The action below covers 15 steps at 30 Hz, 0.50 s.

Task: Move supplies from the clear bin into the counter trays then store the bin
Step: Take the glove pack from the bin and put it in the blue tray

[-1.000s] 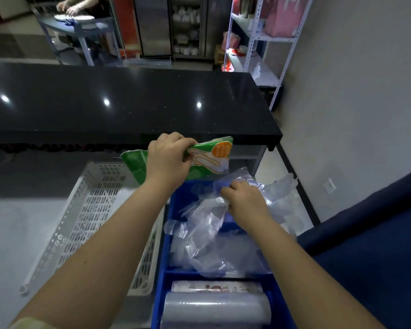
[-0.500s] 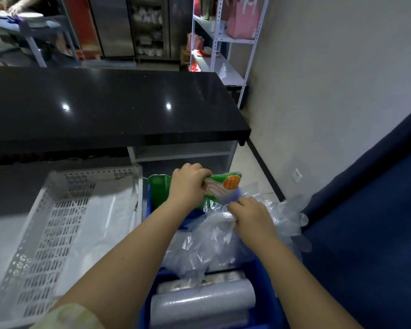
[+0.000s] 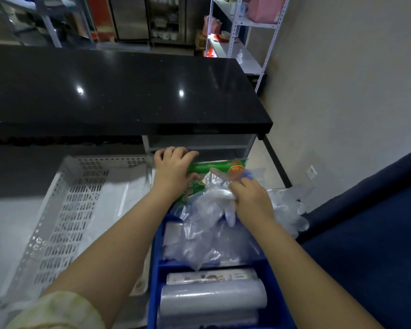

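My left hand (image 3: 173, 170) grips a green supply packet (image 3: 220, 166) at the far end of the blue tray (image 3: 156, 269). Its thumb sits under the packet's top edge. My right hand (image 3: 252, 198) pinches a bunch of clear plastic gloves (image 3: 209, 224) that fill the tray's far compartment, just in front of the packet. In the near compartment lie a clear plastic roll (image 3: 211, 299) and a printed box (image 3: 211, 276). A white perforated tray (image 3: 64, 222) stands to the left, with white plastic sheets in it. The clear bin is not in view.
A black counter top (image 3: 128, 91) runs across behind the trays, with an open shelf (image 3: 199, 143) under its right end. A grey wall is to the right and a dark blue surface (image 3: 370, 233) lies at the lower right. White metal shelving (image 3: 244, 27) stands at the back.
My left hand has brought the green packet down from above the tray into its far end. My right hand stayed on the clear gloves, shifting them towards me.
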Motion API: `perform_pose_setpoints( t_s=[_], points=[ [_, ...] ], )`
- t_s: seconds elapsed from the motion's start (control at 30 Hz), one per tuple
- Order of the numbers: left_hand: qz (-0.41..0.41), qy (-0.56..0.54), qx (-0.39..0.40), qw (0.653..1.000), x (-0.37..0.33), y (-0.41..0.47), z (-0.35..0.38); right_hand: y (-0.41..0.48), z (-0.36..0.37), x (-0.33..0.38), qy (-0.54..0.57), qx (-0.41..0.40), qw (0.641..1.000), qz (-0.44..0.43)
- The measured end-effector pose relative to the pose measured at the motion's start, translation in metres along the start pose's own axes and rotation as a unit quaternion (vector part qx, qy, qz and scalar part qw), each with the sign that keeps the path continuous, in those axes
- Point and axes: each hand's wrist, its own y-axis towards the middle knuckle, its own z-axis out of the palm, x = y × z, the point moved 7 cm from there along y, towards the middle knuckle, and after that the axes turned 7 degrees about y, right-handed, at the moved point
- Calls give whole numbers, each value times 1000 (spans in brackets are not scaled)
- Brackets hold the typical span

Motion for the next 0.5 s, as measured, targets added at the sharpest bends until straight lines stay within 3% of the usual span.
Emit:
perform_pose_setpoints(
  t_s=[0.1,0.27,0.37,0.43,0.5],
  points=[
    [-31,-31,6,999,21,2,-10,27,33,24,13,25,999,-41],
    [-66,-185,-5,980,37,-14,-28,41,95,31,27,139,988,-69],
    [-48,-240,97,965,27,-39,-14,40,110,23,30,191,980,-42],
    [-29,-190,191,963,14,-56,7,37,117,13,63,244,968,21],
    [-11,-116,234,965,7,-66,23,34,118,5,101,304,946,50]
  ],
)
